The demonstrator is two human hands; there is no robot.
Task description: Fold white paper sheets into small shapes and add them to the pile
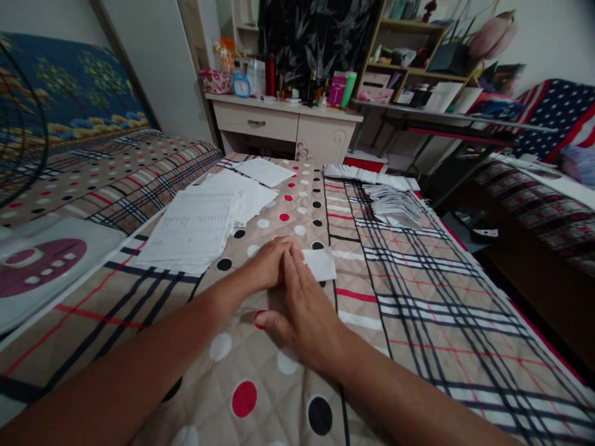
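A small white piece of paper [320, 264] lies on the patterned bedspread, its left part covered by my hands. My left hand [272, 261] is at its left end with bent fingers closed on it; the fingertips are partly hidden. Against the left fingers rests my right hand [309, 313], its fingers stretched out together and its thumb held apart. The right fingertips reach the paper's left side. Beyond, to the left, several printed sheets [188, 226] lie in an overlapping pile. A fanned stack of folded white papers [395, 205] is at the far right.
A row of white papers [372, 176] runs along the bed's far edge. Behind it stands a white dresser [258, 121] with a blue clock [242, 85] and bottles. A white-and-purple package [46, 266] lies at left. Part of a fan guard [44, 124] shows at the left edge.
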